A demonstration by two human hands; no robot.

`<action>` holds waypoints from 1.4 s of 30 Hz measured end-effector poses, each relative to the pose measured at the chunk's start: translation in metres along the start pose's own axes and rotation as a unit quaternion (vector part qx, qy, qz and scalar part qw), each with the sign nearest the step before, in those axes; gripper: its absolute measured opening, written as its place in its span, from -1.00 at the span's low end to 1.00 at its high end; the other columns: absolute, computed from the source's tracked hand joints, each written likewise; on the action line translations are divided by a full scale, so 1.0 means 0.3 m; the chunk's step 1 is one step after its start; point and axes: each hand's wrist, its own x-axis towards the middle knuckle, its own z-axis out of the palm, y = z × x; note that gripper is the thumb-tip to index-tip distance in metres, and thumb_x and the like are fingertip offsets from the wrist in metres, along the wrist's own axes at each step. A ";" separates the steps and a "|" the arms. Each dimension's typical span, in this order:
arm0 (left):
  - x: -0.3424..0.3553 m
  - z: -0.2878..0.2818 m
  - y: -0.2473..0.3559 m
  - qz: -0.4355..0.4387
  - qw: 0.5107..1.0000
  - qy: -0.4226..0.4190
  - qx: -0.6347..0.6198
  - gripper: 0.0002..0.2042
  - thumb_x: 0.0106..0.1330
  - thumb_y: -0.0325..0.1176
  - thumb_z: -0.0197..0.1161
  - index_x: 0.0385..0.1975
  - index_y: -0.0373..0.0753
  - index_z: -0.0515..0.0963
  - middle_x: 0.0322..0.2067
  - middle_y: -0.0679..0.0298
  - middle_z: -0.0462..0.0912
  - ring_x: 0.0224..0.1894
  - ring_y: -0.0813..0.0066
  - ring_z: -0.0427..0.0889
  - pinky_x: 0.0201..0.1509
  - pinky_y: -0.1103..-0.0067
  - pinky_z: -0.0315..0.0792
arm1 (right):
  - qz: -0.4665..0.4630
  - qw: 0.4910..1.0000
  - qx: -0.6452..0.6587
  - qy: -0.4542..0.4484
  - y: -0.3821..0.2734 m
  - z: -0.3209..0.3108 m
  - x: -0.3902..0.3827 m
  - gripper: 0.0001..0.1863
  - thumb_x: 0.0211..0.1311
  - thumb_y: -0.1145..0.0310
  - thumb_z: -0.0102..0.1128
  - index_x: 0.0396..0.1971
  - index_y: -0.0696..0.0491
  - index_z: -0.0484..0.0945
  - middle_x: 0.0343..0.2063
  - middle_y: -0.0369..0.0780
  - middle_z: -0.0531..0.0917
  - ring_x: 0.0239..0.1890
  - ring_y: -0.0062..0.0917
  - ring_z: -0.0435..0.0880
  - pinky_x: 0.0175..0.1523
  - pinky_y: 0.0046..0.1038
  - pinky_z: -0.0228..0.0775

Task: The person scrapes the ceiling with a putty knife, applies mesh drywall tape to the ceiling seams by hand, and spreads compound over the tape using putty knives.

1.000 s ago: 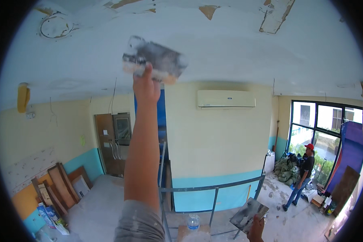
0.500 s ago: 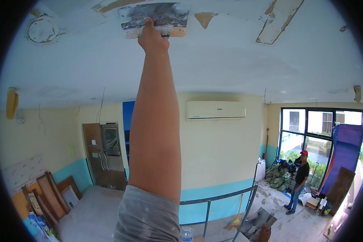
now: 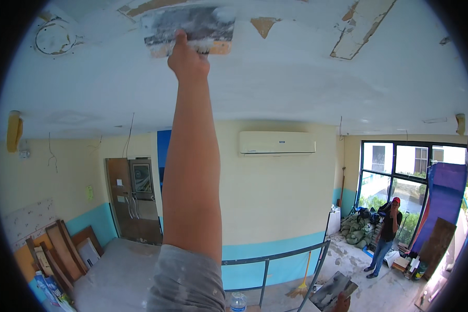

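Note:
My left arm is stretched up toward the ceiling (image 3: 275,78). At its end my left hand (image 3: 189,62) is closed round the handle of a wide putty knife (image 3: 213,31), one finger laid along the blade. The grey blade is smeared with white filler and lies against, or very close to, the ceiling; its handle is mostly hidden by the hand. Low at the right edge of the railing, my right hand (image 3: 342,302) shows only in part. It grips a second wide putty knife (image 3: 328,292), whose blade carries whitish filler.
A dark metal railing (image 3: 275,256) stands before me, with a plastic bottle (image 3: 238,301) beside it. A broom (image 3: 302,287) leans beyond. Across the room a person in a red cap (image 3: 389,229) stands near piled sacks (image 3: 356,231). Boards (image 3: 62,247) lean at the left.
My left hand and its putty knife have moved left and slightly lower in the view. The blade of the right one has shifted little. The person across the room has raised a hand to the head.

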 end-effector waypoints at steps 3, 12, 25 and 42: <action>-0.002 0.094 -0.029 0.002 1.000 0.007 -0.002 -0.58 0.40 -0.25 0.08 0.16 -0.33 0.27 0.10 0.11 0.40 0.11 0.11 0.44 0.17 0.06 0.35 | -0.008 1.000 -0.014 -0.004 0.013 0.004 0.000 -0.48 0.30 0.19 0.14 0.15 0.13 0.29 -0.07 -0.21 0.47 -0.06 -0.47 0.43 0.00 -0.41 0.36; -0.049 -0.012 -0.092 -0.061 0.980 0.171 0.079 -0.51 0.32 -0.24 0.20 0.13 -0.41 0.28 -0.02 0.15 0.48 -0.03 0.28 0.52 -0.01 0.31 0.50 | 0.013 1.000 -0.007 0.024 -0.021 0.019 -0.007 -0.50 0.28 0.17 0.16 0.10 0.13 0.33 -0.12 -0.24 0.48 -0.11 -0.50 0.43 -0.04 -0.42 0.35; -0.033 -0.050 -0.174 -0.083 0.978 0.124 0.147 -0.44 0.31 -0.22 0.21 0.19 -0.37 0.17 0.11 0.10 0.39 0.05 0.15 0.49 0.06 0.21 0.46 | 0.022 0.998 -0.035 0.045 0.043 -0.071 0.010 -0.59 0.26 0.18 0.19 -0.01 0.09 0.37 -0.32 -0.33 0.46 -0.30 -0.63 0.42 -0.27 -0.54 0.34; 0.027 0.024 0.043 0.323 0.765 0.023 0.556 -0.39 0.09 -0.19 0.41 -0.12 -0.45 0.17 -0.16 -0.12 0.53 -0.12 -0.01 0.59 -0.01 0.36 0.44 | 0.031 0.999 0.006 -0.011 0.036 0.087 0.004 -0.54 0.29 0.27 0.14 0.12 0.12 0.32 -0.18 -0.25 0.50 -0.16 -0.53 0.48 -0.12 -0.45 0.41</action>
